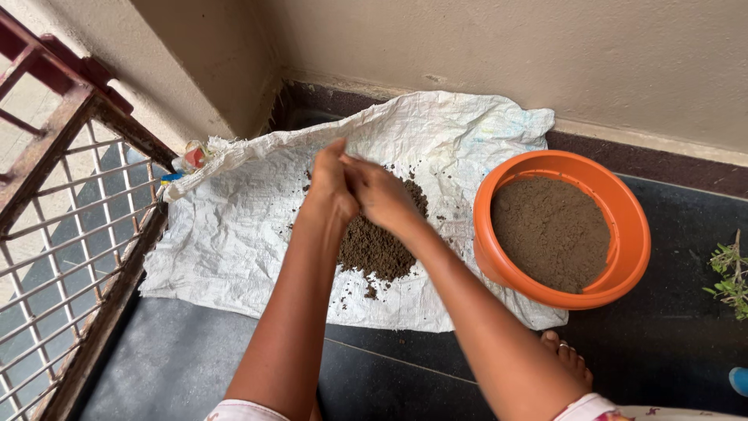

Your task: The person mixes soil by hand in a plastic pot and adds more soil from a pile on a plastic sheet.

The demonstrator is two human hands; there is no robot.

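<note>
My left hand (329,185) and my right hand (382,193) meet over a pile of dark soil (378,248) that lies on a crumpled white woven sack (234,226). The fingers of both hands press together at the far edge of the pile, and whether they pinch soil is hidden. To the right stands an orange plastic pot (623,203), tilted toward me and filled with brown soil (549,230).
A rusty red metal grille (62,210) runs along the left. Beige walls close the corner behind the sack. A small green plant (731,277) shows at the right edge. My bare toes (567,355) rest on the dark tile floor (195,366).
</note>
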